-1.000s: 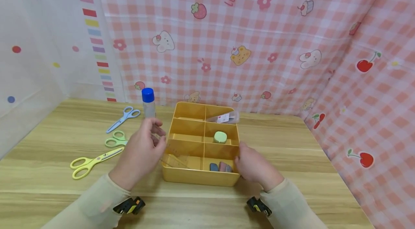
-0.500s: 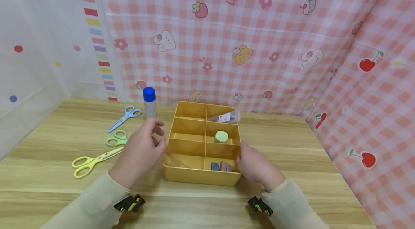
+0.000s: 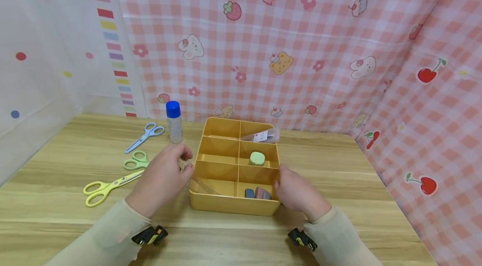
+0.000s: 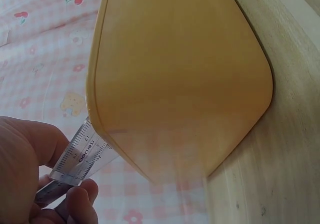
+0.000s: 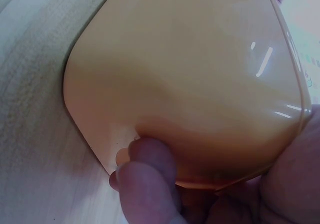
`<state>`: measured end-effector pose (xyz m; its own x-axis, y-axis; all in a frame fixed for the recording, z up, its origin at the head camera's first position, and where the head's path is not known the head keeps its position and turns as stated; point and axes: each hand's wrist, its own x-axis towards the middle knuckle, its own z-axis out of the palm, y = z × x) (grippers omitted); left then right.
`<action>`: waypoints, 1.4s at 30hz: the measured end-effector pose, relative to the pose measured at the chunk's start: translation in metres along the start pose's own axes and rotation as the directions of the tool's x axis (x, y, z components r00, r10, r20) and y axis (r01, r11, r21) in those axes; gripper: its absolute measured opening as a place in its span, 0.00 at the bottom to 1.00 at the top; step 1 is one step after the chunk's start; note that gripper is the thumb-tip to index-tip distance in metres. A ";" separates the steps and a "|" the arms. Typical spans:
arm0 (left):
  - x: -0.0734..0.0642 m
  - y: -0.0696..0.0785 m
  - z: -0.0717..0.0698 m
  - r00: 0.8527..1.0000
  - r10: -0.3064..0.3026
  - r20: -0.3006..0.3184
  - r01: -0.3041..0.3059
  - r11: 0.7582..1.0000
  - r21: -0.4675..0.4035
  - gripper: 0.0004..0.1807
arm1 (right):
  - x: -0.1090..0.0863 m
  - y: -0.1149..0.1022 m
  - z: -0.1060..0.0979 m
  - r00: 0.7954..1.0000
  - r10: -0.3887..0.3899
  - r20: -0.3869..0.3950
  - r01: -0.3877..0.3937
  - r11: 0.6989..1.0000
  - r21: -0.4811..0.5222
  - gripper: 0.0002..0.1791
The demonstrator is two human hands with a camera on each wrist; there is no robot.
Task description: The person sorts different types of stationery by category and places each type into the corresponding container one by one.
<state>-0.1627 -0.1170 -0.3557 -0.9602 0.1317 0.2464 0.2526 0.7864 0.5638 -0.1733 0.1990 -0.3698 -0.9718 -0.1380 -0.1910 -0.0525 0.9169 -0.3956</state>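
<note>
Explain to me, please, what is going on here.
A person's left hand holds a transparent plastic ruler, which reaches into the near left compartment of a yellow plastic box with six compartments. The right hand holds the box's right side. A rounded pale green block lies in the middle right compartment. On the wooden table, left of the box, are yellow scissors, green scissors, blue scissors and an upright clear bottle with a blue cap.

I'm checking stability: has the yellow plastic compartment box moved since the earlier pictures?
No; against the pink checked cloth backdrop, the yellow box shows no visible shift.
</note>
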 end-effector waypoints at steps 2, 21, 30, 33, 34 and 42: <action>0.000 0.000 0.000 1.000 0.003 0.005 -0.003 1.000 0.006 0.08 | 0.000 0.000 0.000 1.000 0.000 0.003 -0.001 1.000 0.002 0.24; 0.001 0.000 0.002 0.994 -0.031 0.105 0.026 0.999 0.044 0.09 | -0.002 -0.001 -0.002 1.000 -0.004 0.000 0.004 1.000 -0.006 0.22; 0.000 -0.002 0.005 0.991 -0.023 0.131 0.015 0.998 0.064 0.08 | -0.003 -0.003 -0.003 1.000 0.007 0.015 -0.007 1.000 0.001 0.25; 0.000 -0.002 0.006 0.990 -0.017 0.142 0.008 0.998 0.067 0.07 | -0.003 -0.003 -0.002 1.000 -0.001 0.007 0.001 1.000 -0.005 0.25; 0.000 -0.002 0.006 0.989 -0.016 0.147 0.006 0.998 0.068 0.06 | -0.003 -0.003 -0.002 1.000 -0.003 0.006 0.003 1.000 -0.004 0.25; 0.000 -0.001 0.008 0.984 -0.022 0.178 0.006 0.996 0.090 0.04 | -0.001 -0.001 0.000 1.000 0.008 0.013 -0.008 1.000 0.017 0.25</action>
<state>-0.1637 -0.1128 -0.3629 -0.9714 0.2198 0.0902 0.2353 0.8382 0.4919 -0.1719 0.1984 -0.3687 -0.9690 -0.1359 -0.2061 -0.0409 0.9116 -0.4090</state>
